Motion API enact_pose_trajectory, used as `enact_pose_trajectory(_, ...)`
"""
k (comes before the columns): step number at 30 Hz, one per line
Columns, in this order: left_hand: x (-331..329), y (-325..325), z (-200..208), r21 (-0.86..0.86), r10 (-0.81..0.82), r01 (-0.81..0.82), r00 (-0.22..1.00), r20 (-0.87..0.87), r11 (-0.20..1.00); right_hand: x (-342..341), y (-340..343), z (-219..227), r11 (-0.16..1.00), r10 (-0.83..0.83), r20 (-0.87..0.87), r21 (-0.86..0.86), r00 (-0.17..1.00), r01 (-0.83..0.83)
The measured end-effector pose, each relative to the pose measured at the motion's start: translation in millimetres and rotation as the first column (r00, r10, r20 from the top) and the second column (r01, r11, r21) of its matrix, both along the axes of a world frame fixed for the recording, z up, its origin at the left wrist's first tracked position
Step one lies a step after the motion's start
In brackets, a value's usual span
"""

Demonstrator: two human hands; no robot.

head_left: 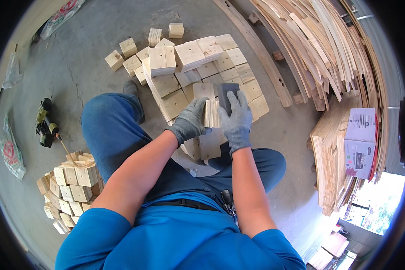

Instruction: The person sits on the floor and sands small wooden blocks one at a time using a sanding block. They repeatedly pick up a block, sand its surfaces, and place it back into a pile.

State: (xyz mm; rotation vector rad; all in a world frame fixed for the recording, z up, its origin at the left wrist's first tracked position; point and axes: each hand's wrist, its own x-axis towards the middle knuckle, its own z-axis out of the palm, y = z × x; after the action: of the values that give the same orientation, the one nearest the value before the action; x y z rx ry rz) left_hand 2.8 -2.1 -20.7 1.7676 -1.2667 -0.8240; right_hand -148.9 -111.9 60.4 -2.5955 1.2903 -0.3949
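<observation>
A seated person in grey knit gloves works a pale wooden block (210,113), square-cut, with visible end grain and fine parallel layers on its edge. The left hand (190,120) is closed around the block's left side; the right hand (236,118) presses a dark grey sanding block (225,95) flat against the block's top edge, fingers wrapped over it. Beyond the wooden block lies a spread of similar blocks (198,67); left of it, past the knee, a second heap (69,186) and a power tool (45,123).
</observation>
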Motion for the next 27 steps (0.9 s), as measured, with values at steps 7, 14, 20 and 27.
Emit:
enact_pose_trajectory(7,3,6,4,-0.028,-0.021,0.021,1.000,0.010,0.999,-60,82,11,0.987,0.159,-0.010,-0.028,0.987,-0.159)
enact_pose_trajectory(14,1,4,2,-0.043,-0.002,0.002,1.000,-0.003,0.999,-45,68,12,0.984,0.172,0.010,-0.046,0.985,-0.172)
enact_pose_trajectory(20,-1,-2,-13,-0.063,0.002,-0.005,0.999,-0.046,0.998,15,11,17,0.998,0.052,-0.038,0.032,0.998,-0.051)
enact_pose_trajectory(27,-4,-4,-7,-0.042,-0.030,0.030,0.999,-0.010,0.999,-8,35,14,0.998,0.069,-0.007,-0.002,0.998,-0.069)
